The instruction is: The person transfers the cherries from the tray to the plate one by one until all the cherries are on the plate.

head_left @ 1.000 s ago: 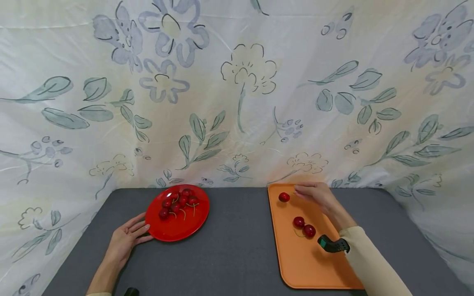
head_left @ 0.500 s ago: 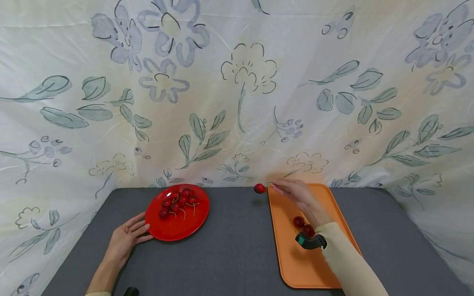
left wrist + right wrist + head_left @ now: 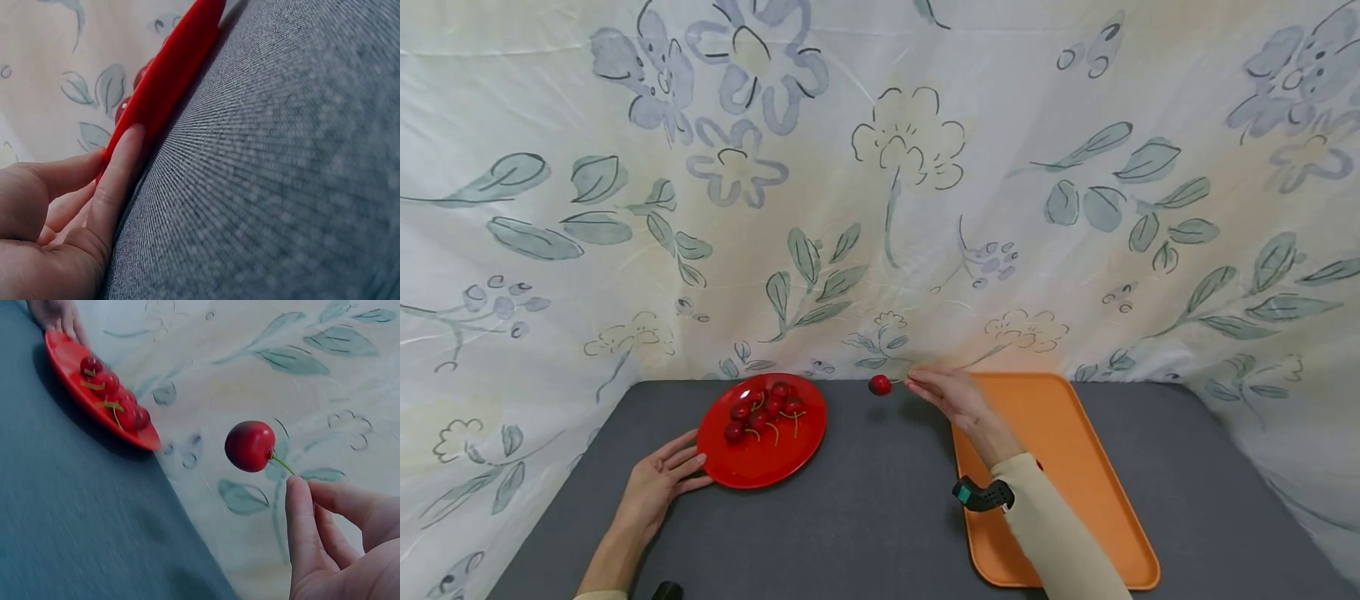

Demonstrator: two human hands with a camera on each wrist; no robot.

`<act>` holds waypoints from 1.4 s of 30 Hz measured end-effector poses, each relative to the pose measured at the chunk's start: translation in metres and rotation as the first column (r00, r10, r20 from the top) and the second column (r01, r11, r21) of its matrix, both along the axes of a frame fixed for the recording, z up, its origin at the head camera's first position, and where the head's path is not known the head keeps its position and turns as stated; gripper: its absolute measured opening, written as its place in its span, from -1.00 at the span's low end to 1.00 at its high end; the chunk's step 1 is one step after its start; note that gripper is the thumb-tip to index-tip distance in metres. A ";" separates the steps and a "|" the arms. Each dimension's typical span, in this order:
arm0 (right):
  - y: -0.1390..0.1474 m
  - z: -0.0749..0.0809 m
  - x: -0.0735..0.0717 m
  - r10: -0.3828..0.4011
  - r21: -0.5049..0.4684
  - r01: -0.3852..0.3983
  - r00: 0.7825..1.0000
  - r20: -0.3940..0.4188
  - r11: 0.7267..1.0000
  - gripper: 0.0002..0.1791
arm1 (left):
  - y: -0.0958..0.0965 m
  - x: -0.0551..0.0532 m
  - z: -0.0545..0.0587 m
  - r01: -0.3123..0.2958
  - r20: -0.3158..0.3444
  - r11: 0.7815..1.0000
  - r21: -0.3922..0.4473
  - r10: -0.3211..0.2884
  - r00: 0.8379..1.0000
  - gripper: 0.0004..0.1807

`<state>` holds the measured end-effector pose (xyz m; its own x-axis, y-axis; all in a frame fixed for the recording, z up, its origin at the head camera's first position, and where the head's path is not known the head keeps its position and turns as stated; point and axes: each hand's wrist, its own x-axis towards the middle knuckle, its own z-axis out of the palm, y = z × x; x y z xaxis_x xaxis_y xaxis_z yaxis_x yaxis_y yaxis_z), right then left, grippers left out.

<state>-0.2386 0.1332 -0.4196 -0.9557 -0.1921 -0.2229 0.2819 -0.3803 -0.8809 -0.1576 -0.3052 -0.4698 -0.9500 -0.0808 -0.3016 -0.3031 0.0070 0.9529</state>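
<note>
Toward nine o'clock, our right hand [image 3: 953, 396] had carried a single cherry [image 3: 880, 385] away from the orange tray [image 3: 1060, 417] and out over the grey cloth [image 3: 850, 517]. That left the fruit in the air between tray and plate, so we judged the transfer part-way done. Fingertips and thumb pinched its thin green stem [image 3: 283, 464]. Our left hand [image 3: 658, 471] held the rim of the red plate [image 3: 801, 446] at its eight o'clock. From the lifted fruit, the plate lay between eight and nine o'clock, the tray near four. We saw glossy, round skin on it and on the clustered cherries [image 3: 758, 419]. The plate was round and shiny, the tray a smooth, round-cornered rectangle, the cloth finely ribbed.
</note>
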 end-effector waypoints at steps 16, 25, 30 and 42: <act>-0.081 -0.018 0.016 0.075 0.027 -0.076 0.997 0.035 0.997 -0.58 | -0.002 0.000 0.000 0.019 -0.022 1.000 0.003 -0.019 1.000 -0.27; -0.111 -0.028 0.014 0.079 0.027 -0.080 0.995 0.062 0.996 -0.57 | -0.002 0.000 0.000 0.024 -0.017 1.000 0.009 -0.024 1.000 -0.26; -0.120 -0.030 0.009 0.070 0.052 -0.072 0.996 0.054 0.996 -0.60 | -0.001 0.000 -0.001 0.024 -0.026 1.000 0.007 -0.024 0.999 -0.26; -0.138 -0.038 0.010 0.002 0.208 -0.015 0.998 0.063 0.978 -0.70 | 0.001 0.000 -0.004 0.014 -0.041 1.000 -0.008 -0.014 0.999 -0.30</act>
<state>-0.2283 -0.0052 -0.4576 -0.9374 -0.1430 -0.3174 0.3406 -0.1882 -0.9212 -0.1581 -0.3045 -0.4739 -0.9627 -0.0696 -0.2614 -0.2632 0.0179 0.9646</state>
